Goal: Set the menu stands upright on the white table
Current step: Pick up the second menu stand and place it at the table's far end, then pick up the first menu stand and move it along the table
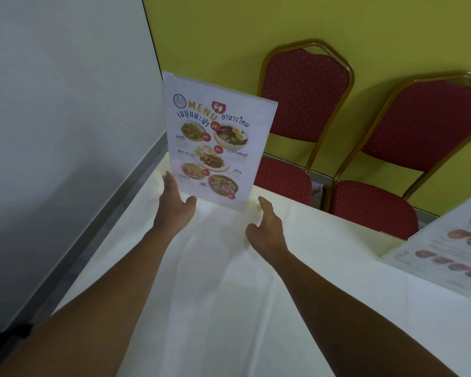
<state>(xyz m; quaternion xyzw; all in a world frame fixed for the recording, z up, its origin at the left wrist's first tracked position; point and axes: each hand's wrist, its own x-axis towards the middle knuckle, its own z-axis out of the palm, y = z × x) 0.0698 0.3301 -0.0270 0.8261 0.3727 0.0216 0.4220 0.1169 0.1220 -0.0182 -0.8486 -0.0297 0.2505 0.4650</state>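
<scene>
A clear acrylic menu stand (215, 142) with a printed food menu stands upright near the far left corner of the white table (229, 281). My left hand (176, 205) is at its lower left corner, fingers apart, touching or nearly touching the edge. My right hand (265, 227) hovers just off the lower right corner, fingers spread, holding nothing. A second menu stand (446, 248) shows at the right edge of the view, blurred and leaning; whether it stands or lies flat is unclear.
Two red padded chairs with gold frames, one (302, 118) behind the upright menu and one (408, 164) further right, stand against the yellow-green wall. A grey-white wall (65, 104) runs along the table's left side.
</scene>
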